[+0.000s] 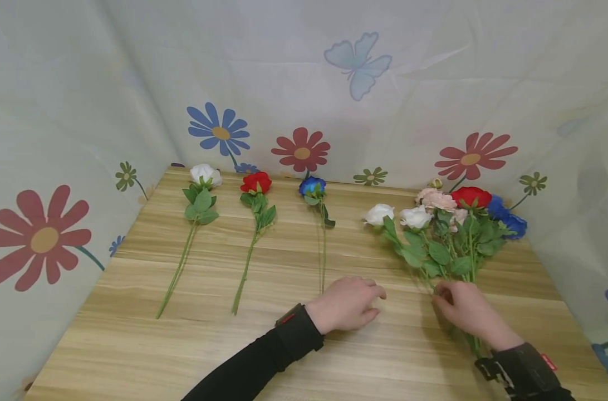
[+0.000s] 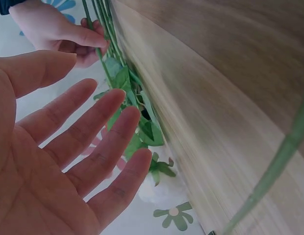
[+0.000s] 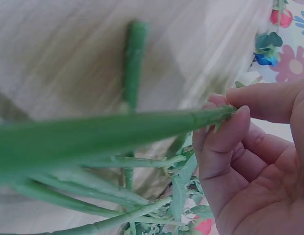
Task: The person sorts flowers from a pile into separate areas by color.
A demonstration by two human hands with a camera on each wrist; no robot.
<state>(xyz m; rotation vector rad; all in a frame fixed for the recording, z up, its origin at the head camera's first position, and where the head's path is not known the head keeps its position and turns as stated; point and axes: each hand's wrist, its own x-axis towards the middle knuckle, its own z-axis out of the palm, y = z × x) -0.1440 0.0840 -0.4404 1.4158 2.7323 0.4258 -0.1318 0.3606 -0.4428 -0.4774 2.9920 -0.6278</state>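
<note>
In the head view my right hand (image 1: 471, 312) pinches the green stem of a white rose (image 1: 379, 214) between thumb and fingertips. Its stem (image 3: 191, 120) runs large across the right wrist view. Beside and beneath that hand lies a bunch of artificial flowers: another white rose (image 1: 415, 217), pale pink blooms (image 1: 436, 199), a red rose (image 1: 471, 196) and blue roses (image 1: 513, 224). My left hand (image 1: 346, 305) holds nothing and hovers near the middle of the table, fingers spread in the left wrist view. It is nearest the lower stem of a single blue rose (image 1: 312, 186).
Two more single stems lie on the wooden table (image 1: 133, 345) to the left: a white rose (image 1: 205, 175) and a red rose (image 1: 256, 182). A cloth (image 1: 264, 61) printed with flowers and a butterfly hangs along the table's back and sides.
</note>
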